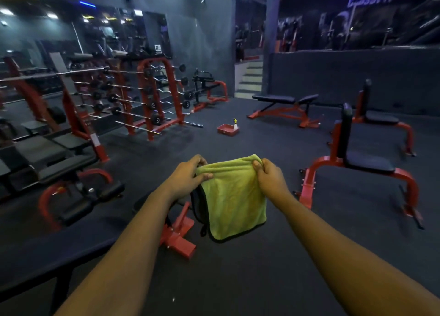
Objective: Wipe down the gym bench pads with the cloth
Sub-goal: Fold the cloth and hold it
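From the head camera, a shallow red tray (227, 129) sits on the dark floor just above the middle of the frame; whatever lies inside it is too small to make out, and a small white spray bottle (235, 124) with a yellow top stands upright at its right edge. At centre frame the cloth (234, 197), a soft, napped yellow-green square with a dark backing and dark edging, hangs folded, its long axis running down from its top edge. The left hand (190, 176) pinches the upper left corner between thumb and fingers; the right hand (270, 176) clenches the upper right corner. At lower left lies a flat black padded bench pad (47, 251) on a red steel frame (177, 234).
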`<state>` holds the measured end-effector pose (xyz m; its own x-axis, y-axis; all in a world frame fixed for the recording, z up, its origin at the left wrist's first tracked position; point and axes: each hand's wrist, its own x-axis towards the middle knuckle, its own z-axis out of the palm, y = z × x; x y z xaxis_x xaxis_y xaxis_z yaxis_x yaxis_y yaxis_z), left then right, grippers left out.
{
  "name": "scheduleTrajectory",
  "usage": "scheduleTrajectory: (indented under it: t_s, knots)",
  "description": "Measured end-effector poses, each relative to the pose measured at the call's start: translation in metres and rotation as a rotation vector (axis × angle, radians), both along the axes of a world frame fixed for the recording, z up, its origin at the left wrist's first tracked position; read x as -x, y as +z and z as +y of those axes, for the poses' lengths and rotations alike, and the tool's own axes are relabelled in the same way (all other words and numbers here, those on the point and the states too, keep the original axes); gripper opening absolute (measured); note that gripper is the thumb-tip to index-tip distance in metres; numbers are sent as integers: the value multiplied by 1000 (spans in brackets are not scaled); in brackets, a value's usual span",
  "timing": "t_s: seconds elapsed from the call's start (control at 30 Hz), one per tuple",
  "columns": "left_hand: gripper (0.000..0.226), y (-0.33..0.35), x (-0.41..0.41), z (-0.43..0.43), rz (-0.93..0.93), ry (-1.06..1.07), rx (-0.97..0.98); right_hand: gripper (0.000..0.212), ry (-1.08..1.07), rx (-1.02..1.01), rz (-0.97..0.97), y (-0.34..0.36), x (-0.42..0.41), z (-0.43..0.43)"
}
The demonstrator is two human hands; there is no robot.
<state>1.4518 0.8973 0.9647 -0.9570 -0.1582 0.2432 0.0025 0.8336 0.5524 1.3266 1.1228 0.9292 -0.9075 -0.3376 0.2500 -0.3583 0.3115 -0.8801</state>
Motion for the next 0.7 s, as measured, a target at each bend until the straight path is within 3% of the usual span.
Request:
scheduleTrajectory:
  t_s: [0.13,0.37,0.57,0.7]
  knots:
    - [9,-6,112,-56,26,-7,-29,33,-22,1,34,-2,105,-56]
    - [27,2,288,-157,34,-45,-138,34,-36,41,-28,11,274,-154]
    - [9,4,447,-229,36,-36,-108,31,-58,84,-56,4,429,-222]
    - [12,-4,575,-275,59,-4,-69,31,-16,79,-41,-6,556,-267]
